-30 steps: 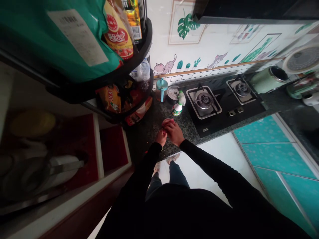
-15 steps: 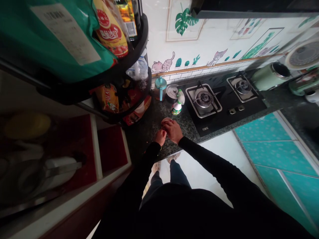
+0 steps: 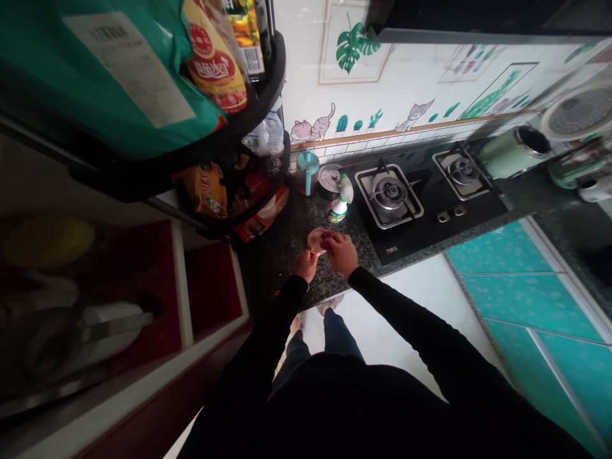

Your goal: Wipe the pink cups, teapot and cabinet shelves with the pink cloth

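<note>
Both my hands work close together over the dark speckled counter (image 3: 287, 245). My left hand (image 3: 306, 264) is closed, its fingers curled under a small round pinkish dish (image 3: 315, 240) that it holds tilted up. My right hand (image 3: 342, 253) is closed in a pinch at the dish's right rim, on something small and reddish that I cannot make out. Both sleeves are black.
A black two-tier rack (image 3: 229, 191) with snack bags and bottles stands left of my hands. A green spray bottle (image 3: 338, 205), a teal-lidded jar (image 3: 306, 171) and a steel lid (image 3: 329, 178) stand behind them. A two-burner gas hob (image 3: 421, 191) lies to the right, a green kettle (image 3: 514, 153) beyond.
The pinkish dish has come up from under my right hand and is now tilted toward me. My right hand has shifted slightly right to its rim.
</note>
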Motion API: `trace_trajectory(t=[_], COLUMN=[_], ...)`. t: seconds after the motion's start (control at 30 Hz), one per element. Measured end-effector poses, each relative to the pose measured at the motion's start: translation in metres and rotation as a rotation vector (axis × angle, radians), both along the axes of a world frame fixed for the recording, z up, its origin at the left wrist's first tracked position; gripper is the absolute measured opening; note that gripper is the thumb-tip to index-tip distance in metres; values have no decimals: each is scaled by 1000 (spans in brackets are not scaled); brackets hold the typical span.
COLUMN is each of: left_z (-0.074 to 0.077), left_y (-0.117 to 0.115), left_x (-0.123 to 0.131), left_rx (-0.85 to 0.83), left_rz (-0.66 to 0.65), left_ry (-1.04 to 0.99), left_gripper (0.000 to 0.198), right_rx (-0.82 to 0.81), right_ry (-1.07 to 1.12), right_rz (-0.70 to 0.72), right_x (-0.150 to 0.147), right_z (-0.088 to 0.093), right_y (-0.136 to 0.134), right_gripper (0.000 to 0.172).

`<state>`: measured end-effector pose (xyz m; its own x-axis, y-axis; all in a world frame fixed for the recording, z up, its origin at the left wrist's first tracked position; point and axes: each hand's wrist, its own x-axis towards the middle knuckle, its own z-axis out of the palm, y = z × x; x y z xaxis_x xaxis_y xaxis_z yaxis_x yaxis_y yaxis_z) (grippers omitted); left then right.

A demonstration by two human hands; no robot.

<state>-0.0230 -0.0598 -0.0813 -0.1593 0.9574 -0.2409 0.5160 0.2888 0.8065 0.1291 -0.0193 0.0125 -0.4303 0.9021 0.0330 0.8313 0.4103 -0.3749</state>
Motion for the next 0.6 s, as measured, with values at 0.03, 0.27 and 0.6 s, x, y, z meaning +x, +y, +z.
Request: trace_trajectory(t=[0.03,0.27,0.6], left_z=[0,-1,-10], left_y=[0,-1,-1], left_x=[-1,-3,2], left_rx=[-1,-43,-31], left_rz=[-9,0,22], left_ry=[0,57,20], left_gripper=[21,25,18], right_rx=[13,-39,-131], right_ry=[-2,-66,314], right_rz=[47,184,-338], right_x=[-7,-60,-2], right_z=[1,14,-23], right_y=[-4,45,-13], right_gripper=[35,27,30])
